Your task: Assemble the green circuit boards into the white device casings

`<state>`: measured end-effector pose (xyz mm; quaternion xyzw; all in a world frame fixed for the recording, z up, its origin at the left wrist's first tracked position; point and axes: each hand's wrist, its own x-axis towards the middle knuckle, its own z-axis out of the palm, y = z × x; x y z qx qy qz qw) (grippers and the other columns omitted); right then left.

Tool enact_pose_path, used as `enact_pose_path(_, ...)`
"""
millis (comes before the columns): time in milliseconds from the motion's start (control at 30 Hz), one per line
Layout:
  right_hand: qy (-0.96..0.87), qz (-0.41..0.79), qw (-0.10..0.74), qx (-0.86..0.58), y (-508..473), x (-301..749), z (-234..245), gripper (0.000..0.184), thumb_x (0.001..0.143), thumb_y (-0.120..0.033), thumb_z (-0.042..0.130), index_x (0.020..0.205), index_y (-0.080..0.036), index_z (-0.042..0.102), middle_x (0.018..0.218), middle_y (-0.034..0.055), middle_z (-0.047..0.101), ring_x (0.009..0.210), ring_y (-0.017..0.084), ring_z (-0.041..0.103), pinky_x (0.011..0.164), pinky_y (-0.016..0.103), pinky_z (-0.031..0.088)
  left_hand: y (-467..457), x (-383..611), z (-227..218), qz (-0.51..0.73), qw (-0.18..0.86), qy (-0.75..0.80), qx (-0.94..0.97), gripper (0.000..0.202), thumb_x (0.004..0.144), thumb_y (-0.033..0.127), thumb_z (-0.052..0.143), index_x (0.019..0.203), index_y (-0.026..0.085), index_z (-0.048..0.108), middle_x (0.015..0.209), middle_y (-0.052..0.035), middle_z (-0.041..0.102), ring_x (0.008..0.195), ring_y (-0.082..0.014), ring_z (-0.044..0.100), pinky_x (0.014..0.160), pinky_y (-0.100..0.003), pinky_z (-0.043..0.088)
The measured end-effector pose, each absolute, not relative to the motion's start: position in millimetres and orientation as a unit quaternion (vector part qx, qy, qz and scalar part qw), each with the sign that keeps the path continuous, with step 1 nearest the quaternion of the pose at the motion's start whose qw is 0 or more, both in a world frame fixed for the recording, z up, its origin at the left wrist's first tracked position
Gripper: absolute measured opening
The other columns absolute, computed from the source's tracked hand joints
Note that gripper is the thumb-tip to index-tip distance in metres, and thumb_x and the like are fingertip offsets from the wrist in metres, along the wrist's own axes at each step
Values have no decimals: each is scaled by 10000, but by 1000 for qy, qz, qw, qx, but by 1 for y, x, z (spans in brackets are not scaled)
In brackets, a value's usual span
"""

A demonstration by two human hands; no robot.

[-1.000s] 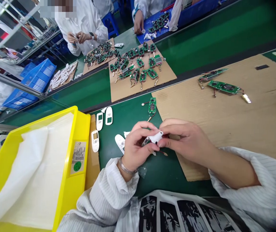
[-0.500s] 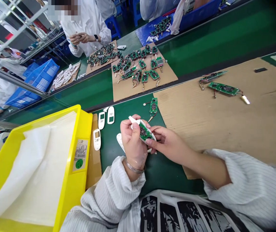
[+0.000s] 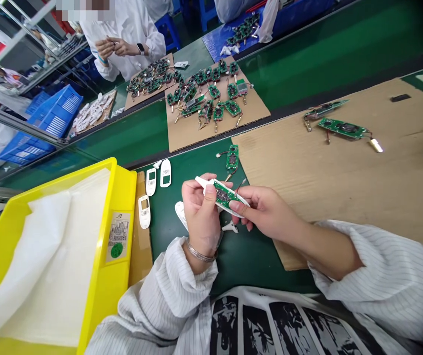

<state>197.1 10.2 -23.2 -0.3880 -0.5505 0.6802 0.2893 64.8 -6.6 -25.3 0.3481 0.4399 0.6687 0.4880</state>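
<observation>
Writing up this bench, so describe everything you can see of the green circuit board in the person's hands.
The green circuit board lies tilted in a long white plastic shell, held between the left hand and the right hand. Its face carries small dark components, including a round dark part near the middle. Thin dark and red wires rise from the end nearest the right hand. The left fingers wrap the shell's narrow end, and the right fingertips press near the opposite end. Any markings are too small to read.

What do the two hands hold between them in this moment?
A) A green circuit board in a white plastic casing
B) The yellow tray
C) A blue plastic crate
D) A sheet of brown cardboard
A: the left hand and right hand grip the green circuit board lying in the white plastic casing.
</observation>
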Motion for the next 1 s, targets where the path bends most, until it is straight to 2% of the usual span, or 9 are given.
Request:
enact_pose_path(167,-553,695,279,-365,11,198,-25,344,854,-492,598,737,-178,519,642,-6,588,478,97,510,442,218,450,-6,64,-27,672,484,446,339,328,835,385,693,935,221,428,1033,12,576,785,-125,694,708,-286,578)
enact_pose_path(300,-556,700,272,-358,9,197,-24,285,885,-442,544,783,-183,483,673,-21,574,452,84,508,415,206,422,-5,63,-27,679,483,439,336,331,829,374,704,935,219,432,1023,18,568,769,-117,694,698,-273,582)
enact_pose_path(467,-551,688,265,-389,7,195,-22,202,847,-370,543,790,-188,474,634,-40,548,399,73,469,377,196,369,-6,64,-27,675,475,433,363,335,834,382,697,945,227,422,1040,15,552,781,-118,692,701,-277,588)
enact_pose_path(667,-566,648,283,-424,6,193,-22,147,797,-304,549,741,-199,464,527,-74,442,351,71,395,341,198,291,-10,69,-27,686,479,409,364,319,843,336,694,945,236,408,1050,32,515,799,-117,698,735,-297,595)
enact_pose_path(800,-580,629,287,-430,6,194,-21,152,807,-299,546,725,-199,467,520,-68,465,352,75,413,340,199,308,-10,69,-26,690,476,410,360,294,851,333,684,944,231,425,1056,27,526,807,-123,700,717,-287,599)
enact_pose_path(900,-568,652,281,-416,5,196,-19,179,847,-311,506,717,-190,502,595,-21,576,416,92,487,372,201,391,-10,67,-25,686,478,417,355,257,866,337,664,958,226,452,1074,14,555,794,-120,698,678,-263,599)
enact_pose_path(1000,-544,680,292,-396,5,197,-18,229,863,-316,469,681,-186,518,605,-3,602,455,99,519,397,197,438,-11,66,-24,680,484,412,364,232,877,338,649,969,226,468,1061,7,583,784,-117,695,652,-248,595)
